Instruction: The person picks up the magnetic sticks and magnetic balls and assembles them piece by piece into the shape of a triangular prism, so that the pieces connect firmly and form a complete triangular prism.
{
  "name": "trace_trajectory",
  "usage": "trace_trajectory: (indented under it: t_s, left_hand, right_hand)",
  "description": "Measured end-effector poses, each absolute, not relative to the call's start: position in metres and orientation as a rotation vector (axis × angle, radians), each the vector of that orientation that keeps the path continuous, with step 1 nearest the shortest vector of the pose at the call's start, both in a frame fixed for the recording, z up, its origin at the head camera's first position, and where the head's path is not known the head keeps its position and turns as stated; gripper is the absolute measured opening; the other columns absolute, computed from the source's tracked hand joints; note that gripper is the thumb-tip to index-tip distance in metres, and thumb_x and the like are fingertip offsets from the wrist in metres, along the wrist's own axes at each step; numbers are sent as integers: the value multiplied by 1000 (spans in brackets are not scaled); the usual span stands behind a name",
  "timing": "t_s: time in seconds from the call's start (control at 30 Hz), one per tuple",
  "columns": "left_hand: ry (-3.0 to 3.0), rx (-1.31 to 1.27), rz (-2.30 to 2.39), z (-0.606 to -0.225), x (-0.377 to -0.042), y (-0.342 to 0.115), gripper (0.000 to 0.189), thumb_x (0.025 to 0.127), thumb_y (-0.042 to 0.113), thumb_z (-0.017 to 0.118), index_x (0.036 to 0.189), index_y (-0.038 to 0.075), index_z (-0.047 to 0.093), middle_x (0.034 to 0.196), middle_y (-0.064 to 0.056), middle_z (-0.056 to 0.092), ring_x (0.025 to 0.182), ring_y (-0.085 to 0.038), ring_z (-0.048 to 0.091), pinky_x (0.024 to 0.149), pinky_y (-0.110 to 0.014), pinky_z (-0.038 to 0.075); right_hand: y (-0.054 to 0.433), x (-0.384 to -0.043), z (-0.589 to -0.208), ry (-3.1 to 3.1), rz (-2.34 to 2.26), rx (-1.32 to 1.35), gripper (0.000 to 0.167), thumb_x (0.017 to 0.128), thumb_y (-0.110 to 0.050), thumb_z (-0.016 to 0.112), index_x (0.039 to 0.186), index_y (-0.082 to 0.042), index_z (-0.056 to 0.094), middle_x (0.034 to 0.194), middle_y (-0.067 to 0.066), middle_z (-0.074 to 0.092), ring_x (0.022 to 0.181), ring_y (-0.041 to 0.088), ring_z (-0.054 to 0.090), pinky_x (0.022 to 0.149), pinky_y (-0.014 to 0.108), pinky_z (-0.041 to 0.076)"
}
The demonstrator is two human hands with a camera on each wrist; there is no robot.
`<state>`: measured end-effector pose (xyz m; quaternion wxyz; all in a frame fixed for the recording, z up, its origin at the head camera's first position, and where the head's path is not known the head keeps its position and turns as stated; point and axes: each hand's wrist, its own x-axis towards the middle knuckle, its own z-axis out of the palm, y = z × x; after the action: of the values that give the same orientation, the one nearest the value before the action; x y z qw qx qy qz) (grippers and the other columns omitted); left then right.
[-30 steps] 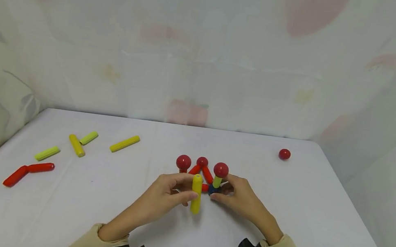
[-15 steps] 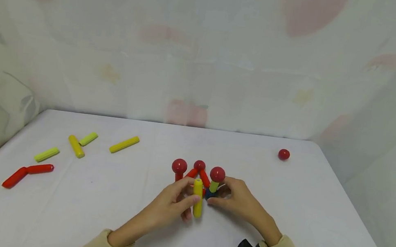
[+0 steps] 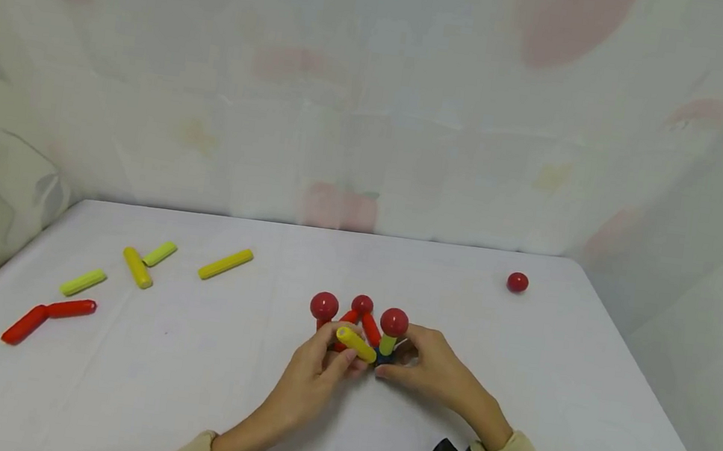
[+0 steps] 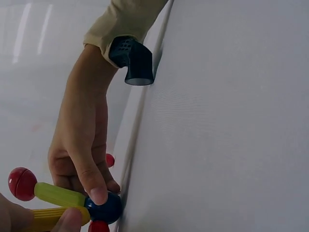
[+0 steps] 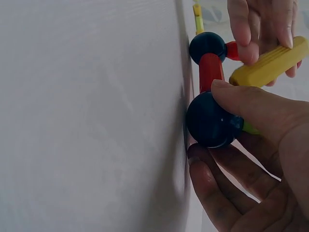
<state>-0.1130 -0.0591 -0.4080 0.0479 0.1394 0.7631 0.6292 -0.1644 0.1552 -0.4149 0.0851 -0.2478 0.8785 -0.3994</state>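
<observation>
My left hand [image 3: 305, 380] pinches a yellow rod [image 3: 356, 344] between thumb and fingers, its lower end right at the blue ball [image 4: 106, 208]. With thumb and fingertips, my right hand [image 3: 435, 366] grips that blue ball at the near right corner of a ball-and-rod construction. A light green rod [image 4: 59, 194] rises from this ball and bears a red ball [image 3: 394, 322]. A red rod [image 5: 211, 72] joins it to a second blue ball [image 5: 207, 47]. Another raised red ball [image 3: 324, 306] stands at left, and a lower red ball [image 3: 361, 304] lies at the back between two red rods.
On the white table [image 3: 179, 384] at left are a yellow rod [image 3: 225, 264], a shorter yellow rod [image 3: 137, 267], two light green rods [image 3: 83, 282] and bent red pieces [image 3: 24, 323]. A loose red ball [image 3: 518, 282] lies at the back right.
The yellow rod has tipped from upright to slanting, its lower end now at the blue ball. My left hand moved right. The construction shifted slightly left and nearer, with my right hand on it.
</observation>
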Motion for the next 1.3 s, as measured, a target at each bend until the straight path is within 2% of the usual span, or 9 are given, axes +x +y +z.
trace_trajectory:
  t_s: [0.27,0.47,0.7,1.07,1.3]
  left_hand:
    - [2290,377,1993,-414,-112,-55,31,99,-1,54,130,0,50,116,-16,61,99,-31,67,88,-22,56]
    - [2327,372,1883,-415,-114,-58,35,103,13,52,134,-2,49,114,-19,66,92,-26,71,83,-22,57]
    - [2196,293,1903,-416,-122,-66,41,105,27,49,128,-7,53,117,-25,68,82,-27,75,73,-27,60]
    - [2168,204,1840,-414,-125,-67,48,106,37,44,110,-7,62,97,-17,71,68,-23,74,67,-29,60]
    - [2133,214,1818,-411,-128,-70,56,106,42,40,114,-9,61,90,-17,73,63,-26,73,63,-33,60]
  right_hand:
    - [155,-164,-414,2628,-1186,-723,40,79,-21,84,112,-11,64,100,-1,71,83,7,67,77,20,55]
    - [154,-163,-413,2644,-1163,-736,40,79,-22,84,112,-11,65,101,0,71,84,8,67,78,20,55]
    - [154,-163,-412,2653,-1143,-756,37,80,-22,84,110,-12,66,100,-2,71,85,9,66,79,21,55]
    - [153,-163,-413,2657,-1135,-770,35,80,-24,83,109,-14,66,98,-4,70,85,9,65,79,22,55]
    - [153,-164,-414,2655,-1139,-778,34,81,-24,83,108,-14,66,97,-5,70,85,9,65,79,23,55]
